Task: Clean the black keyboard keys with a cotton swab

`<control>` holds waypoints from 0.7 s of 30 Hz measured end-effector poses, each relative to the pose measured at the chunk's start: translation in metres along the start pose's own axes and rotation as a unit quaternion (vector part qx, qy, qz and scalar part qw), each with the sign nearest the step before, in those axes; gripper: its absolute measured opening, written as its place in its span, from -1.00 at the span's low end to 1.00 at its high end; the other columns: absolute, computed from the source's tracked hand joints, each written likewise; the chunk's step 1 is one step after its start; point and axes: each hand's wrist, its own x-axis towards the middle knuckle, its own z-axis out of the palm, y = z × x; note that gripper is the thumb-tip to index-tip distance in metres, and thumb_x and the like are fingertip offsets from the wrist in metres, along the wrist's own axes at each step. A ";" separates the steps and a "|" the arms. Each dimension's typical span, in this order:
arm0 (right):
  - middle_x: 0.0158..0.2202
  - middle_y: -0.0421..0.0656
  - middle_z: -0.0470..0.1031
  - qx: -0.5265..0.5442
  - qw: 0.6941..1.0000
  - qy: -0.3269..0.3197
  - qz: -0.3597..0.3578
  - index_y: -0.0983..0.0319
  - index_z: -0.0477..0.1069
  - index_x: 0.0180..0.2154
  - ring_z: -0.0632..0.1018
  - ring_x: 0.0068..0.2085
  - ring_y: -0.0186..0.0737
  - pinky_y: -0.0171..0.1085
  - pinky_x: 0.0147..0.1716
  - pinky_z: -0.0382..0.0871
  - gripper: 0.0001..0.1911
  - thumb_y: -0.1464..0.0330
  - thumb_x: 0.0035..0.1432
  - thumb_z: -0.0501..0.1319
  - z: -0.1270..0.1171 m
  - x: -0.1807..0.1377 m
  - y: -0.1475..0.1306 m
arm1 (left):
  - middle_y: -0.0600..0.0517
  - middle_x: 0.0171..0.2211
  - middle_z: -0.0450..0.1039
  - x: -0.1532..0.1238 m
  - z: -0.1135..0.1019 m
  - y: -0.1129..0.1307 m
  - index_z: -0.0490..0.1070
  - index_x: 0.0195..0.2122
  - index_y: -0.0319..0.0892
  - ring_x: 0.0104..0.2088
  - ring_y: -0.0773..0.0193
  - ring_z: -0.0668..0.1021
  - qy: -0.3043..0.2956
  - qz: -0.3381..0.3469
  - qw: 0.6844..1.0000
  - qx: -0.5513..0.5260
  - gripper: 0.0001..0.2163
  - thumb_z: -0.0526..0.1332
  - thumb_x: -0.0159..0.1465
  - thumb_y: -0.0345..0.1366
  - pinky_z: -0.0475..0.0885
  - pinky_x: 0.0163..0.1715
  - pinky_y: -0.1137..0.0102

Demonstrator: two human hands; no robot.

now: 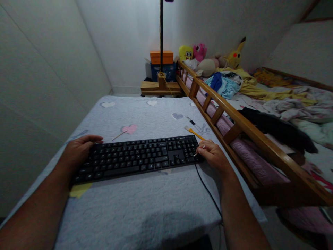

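Observation:
A black keyboard (135, 157) lies slightly slanted on the bluish cloth. My left hand (81, 150) grips its left end, fingers reaching past the far corner. At the other end, my right hand (212, 153) pinches a cotton swab (195, 154), whose tip is at the number pad keys. A second cotton swab (119, 135) rests on the cloth behind the keyboard. Just beyond my right hand lies a brush (194, 132) with a yellow handle and pale bristles. Farther back is a thin wire tool (192, 122) with a black middle piece.
The cloth-covered table (130, 208) has heart prints. Along its right side runs a wooden bed rail (221, 104), with clothes, bedding and plush toys (199, 52) behind. A dark pole (161, 34) on a wooden base stands at the far end. The keyboard's cable (208, 190) trails toward the near edge.

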 end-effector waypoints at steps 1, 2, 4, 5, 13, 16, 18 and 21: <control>-0.43 -0.12 0.51 0.000 1.000 -0.007 0.002 0.15 0.53 -0.52 0.49 -0.20 -0.04 -0.03 -0.08 0.30 -0.74 0.32 0.18 0.18 0.000 0.000 0.000 | -0.06 -0.19 0.67 0.000 0.000 0.000 0.58 -0.26 -0.14 -0.05 -0.06 0.63 -0.001 0.004 1.000 0.000 -0.66 0.15 -0.04 -0.24 0.43 0.14 0.09; -0.43 -0.12 0.51 0.000 1.000 -0.013 0.003 0.15 0.53 -0.53 0.50 -0.20 -0.03 -0.02 -0.07 0.30 -0.74 0.32 0.17 0.18 -0.001 0.000 -0.001 | -0.06 -0.19 0.67 0.000 0.000 -0.001 0.58 -0.26 -0.14 -0.05 -0.06 0.63 -0.001 0.008 1.000 -0.001 -0.67 0.15 -0.03 -0.24 0.42 0.14 0.10; -0.44 -0.13 0.50 0.005 1.000 -0.022 0.003 0.14 0.52 -0.54 0.51 -0.20 -0.03 0.01 -0.03 0.30 -0.74 0.32 0.16 0.18 -0.002 0.000 -0.001 | -0.06 -0.19 0.67 0.001 0.000 -0.002 0.58 -0.27 -0.14 -0.05 -0.06 0.63 0.000 0.012 1.000 -0.002 -0.67 0.15 -0.03 -0.24 0.42 0.14 0.09; -0.45 -0.13 0.50 0.009 1.000 -0.025 0.001 0.14 0.52 -0.54 0.51 -0.20 -0.03 0.02 -0.01 0.30 -0.75 0.33 0.15 0.18 -0.002 0.000 -0.001 | -0.06 -0.19 0.67 0.002 0.000 -0.002 0.58 -0.27 -0.14 -0.05 -0.06 0.63 -0.002 0.010 1.000 0.001 -0.68 0.15 -0.03 -0.24 0.42 0.14 0.09; -0.49 -0.17 0.47 0.027 0.999 -0.044 -0.011 0.14 0.47 -0.58 0.50 -0.28 -0.09 0.05 0.10 0.27 -0.72 0.31 0.16 0.18 -0.003 -0.003 -0.004 | -0.05 -0.21 0.68 0.001 0.001 -0.005 0.58 -0.28 -0.11 -0.06 -0.08 0.64 0.001 0.008 1.000 -0.013 -0.69 0.17 -0.04 -0.25 0.44 0.13 0.06; -0.48 -0.17 0.47 0.023 0.999 -0.046 -0.008 0.14 0.47 -0.57 0.50 -0.26 -0.09 0.06 0.13 0.24 -0.73 0.31 0.15 0.18 -0.003 -0.003 -0.003 | -0.06 -0.19 0.67 -0.001 0.001 -0.001 0.58 -0.26 -0.13 -0.07 -0.07 0.64 0.001 -0.003 1.000 -0.018 -0.67 0.17 -0.05 -0.25 0.45 0.12 0.07; -0.48 -0.17 0.47 0.021 0.999 -0.049 -0.011 0.14 0.48 -0.57 0.50 -0.26 -0.09 0.06 0.13 0.25 -0.73 0.32 0.15 0.18 -0.003 -0.003 -0.002 | -0.06 -0.20 0.67 -0.003 0.001 0.002 0.58 -0.27 -0.13 -0.06 -0.06 0.64 0.005 -0.004 1.000 -0.017 -0.67 0.17 -0.05 -0.24 0.45 0.12 0.08; -0.48 -0.17 0.48 0.015 0.998 -0.053 -0.018 0.13 0.48 -0.57 0.50 -0.27 -0.09 0.05 0.11 0.27 -0.72 0.31 0.17 0.18 -0.004 -0.002 -0.003 | -0.06 -0.22 0.67 -0.003 0.001 0.004 0.58 -0.31 -0.12 -0.07 -0.07 0.64 0.007 -0.001 1.000 -0.018 -0.70 0.17 -0.06 -0.24 0.46 0.11 0.08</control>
